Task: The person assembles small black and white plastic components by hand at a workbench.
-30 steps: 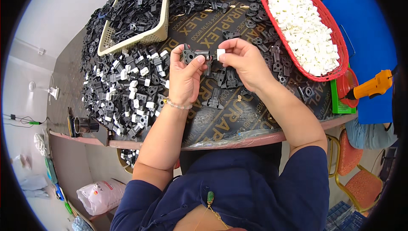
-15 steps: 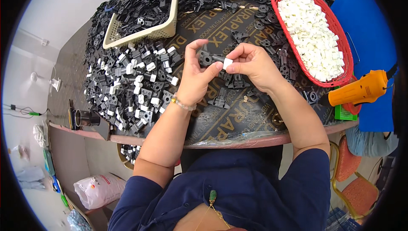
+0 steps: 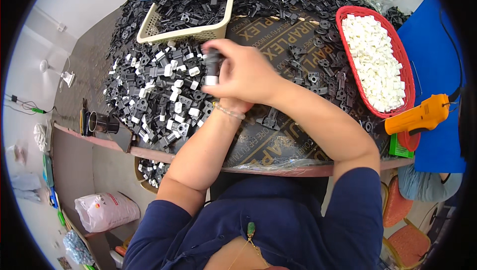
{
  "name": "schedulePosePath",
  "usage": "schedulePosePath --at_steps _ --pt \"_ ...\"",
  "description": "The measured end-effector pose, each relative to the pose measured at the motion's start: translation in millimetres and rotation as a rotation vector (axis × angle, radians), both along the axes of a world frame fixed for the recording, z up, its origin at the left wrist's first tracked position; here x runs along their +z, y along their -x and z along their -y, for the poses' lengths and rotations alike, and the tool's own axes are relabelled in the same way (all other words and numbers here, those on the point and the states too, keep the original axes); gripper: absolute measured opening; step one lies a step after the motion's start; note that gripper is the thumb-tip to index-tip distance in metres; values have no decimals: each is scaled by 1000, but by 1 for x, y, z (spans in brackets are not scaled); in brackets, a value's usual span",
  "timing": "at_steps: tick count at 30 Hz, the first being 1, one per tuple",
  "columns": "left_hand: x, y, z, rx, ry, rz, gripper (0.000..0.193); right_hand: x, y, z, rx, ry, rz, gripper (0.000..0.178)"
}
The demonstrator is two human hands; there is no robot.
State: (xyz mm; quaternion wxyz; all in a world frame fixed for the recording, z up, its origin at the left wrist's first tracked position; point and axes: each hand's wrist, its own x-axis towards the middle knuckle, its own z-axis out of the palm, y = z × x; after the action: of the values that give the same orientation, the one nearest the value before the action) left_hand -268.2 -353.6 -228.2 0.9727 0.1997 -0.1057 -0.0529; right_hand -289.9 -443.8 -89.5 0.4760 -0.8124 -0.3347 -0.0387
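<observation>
Right hand (image 3: pixel 246 74) grip pinching black-and-white part (image 3: pixel 212 69), left hand hidden, beige basket (image 3: pixel 198 32) of black parts, red basket (image 3: pixel 405 78) of white pieces (image 3: pixel 375 61).

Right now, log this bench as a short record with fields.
Right hand: reached across to the left, fingers on a black part with a white insert
Left hand: mostly hidden beneath the right hand
Pile of finished parts: black with white inserts, left of the hands
Beige basket: holds black parts
Red tray: holds white inserts
Orange tool: lies at right table edge
</observation>
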Motion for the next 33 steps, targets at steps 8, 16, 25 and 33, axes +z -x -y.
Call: schedulePosePath --at_steps 8,16,25,33 --pt "45 9 10 -123 64 -388 56 -21 -78 -60 -174 -145 303 47" --pt "41 6 21 -201 30 -381 54 -98 -206 161 -1006 359 231 47" --pt "54 18 19 384 -828 108 56 -33 -128 133 -381 484 -81 32" --pt "70 39 30 570 -1364 460 34 -7 -11 164 -138 30 -446 30"
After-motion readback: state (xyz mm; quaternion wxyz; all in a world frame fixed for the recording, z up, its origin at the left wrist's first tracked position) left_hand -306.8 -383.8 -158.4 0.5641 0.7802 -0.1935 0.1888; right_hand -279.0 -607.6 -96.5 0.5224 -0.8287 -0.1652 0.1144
